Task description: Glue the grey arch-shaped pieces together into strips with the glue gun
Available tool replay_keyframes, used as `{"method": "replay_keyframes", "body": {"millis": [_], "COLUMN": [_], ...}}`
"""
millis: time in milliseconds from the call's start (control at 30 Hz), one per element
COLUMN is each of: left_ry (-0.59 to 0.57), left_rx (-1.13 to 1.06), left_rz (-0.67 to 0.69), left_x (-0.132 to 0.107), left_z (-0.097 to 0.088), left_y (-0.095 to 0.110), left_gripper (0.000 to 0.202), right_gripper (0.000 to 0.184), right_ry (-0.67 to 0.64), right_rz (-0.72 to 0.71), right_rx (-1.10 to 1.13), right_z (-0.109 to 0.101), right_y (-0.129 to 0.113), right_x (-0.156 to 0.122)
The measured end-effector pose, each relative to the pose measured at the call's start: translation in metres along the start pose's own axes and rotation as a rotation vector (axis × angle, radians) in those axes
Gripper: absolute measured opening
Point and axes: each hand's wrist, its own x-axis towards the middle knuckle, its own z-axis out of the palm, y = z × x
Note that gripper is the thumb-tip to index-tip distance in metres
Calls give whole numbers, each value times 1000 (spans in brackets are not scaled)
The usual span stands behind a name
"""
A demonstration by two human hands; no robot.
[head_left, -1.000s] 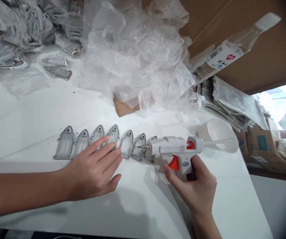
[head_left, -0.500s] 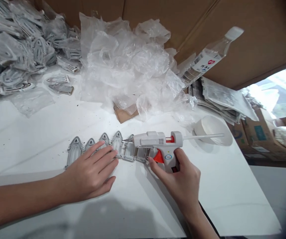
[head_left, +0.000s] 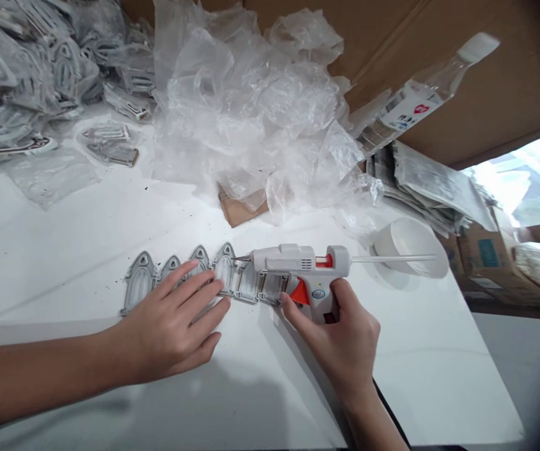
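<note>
Several grey arch-shaped pieces (head_left: 140, 282) stand side by side in a row on the white table (head_left: 110, 413). My left hand (head_left: 176, 322) lies flat over the row, fingers stretched out and fingertips on the middle pieces, partly covering them. In my right hand (head_left: 345, 335) is a white hot glue gun (head_left: 284, 260) with a red trigger, its nozzle pointing left. The metal tip is at the upper part of an arch piece (head_left: 225, 269) just right of my left fingertips. A clear glue stick (head_left: 392, 258) sticks out of the gun's back. The gun's body hides the tops of the pieces at right.
Behind the row lies a heap of clear plastic bags (head_left: 251, 119) with a brown cardboard piece (head_left: 244, 213) under it. Wrapped grey parts (head_left: 63, 69) are piled at back left. A white bowl (head_left: 411, 247), a tilted bottle (head_left: 406, 106) and stacked flat sheets (head_left: 439, 181) are at right.
The camera view has shifted slightly. The glue gun's tip has moved a little up along the arch piece; both hands otherwise keep their places and grips.
</note>
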Motion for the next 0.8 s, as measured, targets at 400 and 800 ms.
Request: {"method": "replay_keyframes", "body": {"millis": [400,800], "left_ry": [3,-20], "left_rx": [-4,-8], "left_rz": [-3,-1], "left_x": [0,-1], "left_z": [0,0], "left_y": [-1,-1], "left_gripper": [22,22], "right_gripper": [40,32], "right_ry": [49,84], "right_rz": [-94,-136], "right_rx": [-129,-168], "right_z": [8,8], "right_y": [-3,-4], "right_x": [-1,-3]}}
